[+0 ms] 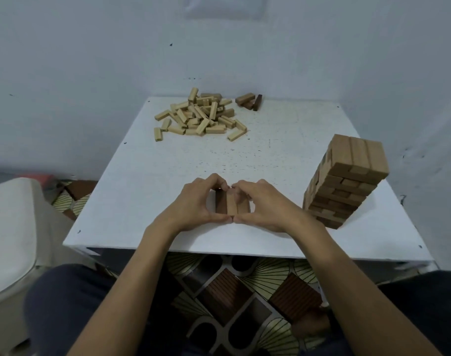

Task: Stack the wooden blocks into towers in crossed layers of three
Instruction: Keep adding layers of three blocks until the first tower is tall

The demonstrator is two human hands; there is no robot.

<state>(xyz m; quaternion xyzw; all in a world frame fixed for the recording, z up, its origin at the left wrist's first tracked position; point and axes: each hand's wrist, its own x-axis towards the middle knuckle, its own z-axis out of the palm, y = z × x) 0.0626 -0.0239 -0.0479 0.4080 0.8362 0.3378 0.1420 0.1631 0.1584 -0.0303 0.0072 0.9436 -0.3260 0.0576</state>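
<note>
Three wooden blocks [231,204] lie side by side as one layer near the front of the white table [147,176]; the left one is dark, the other two lighter. My left hand [197,205] and my right hand [261,204] curl round this layer from both sides, thumbs meeting at its near end and fingertips at its far end. A finished tower [347,181] of crossed layers stands at the right. A heap of light loose blocks [201,116] lies at the back of the table. A few darker blocks [249,100] sit beside the heap.
The table stands in a corner of pale walls. A white chair [11,227] is at the left. Patterned floor [234,291] and my dark-trousered knees show below the table's front edge.
</note>
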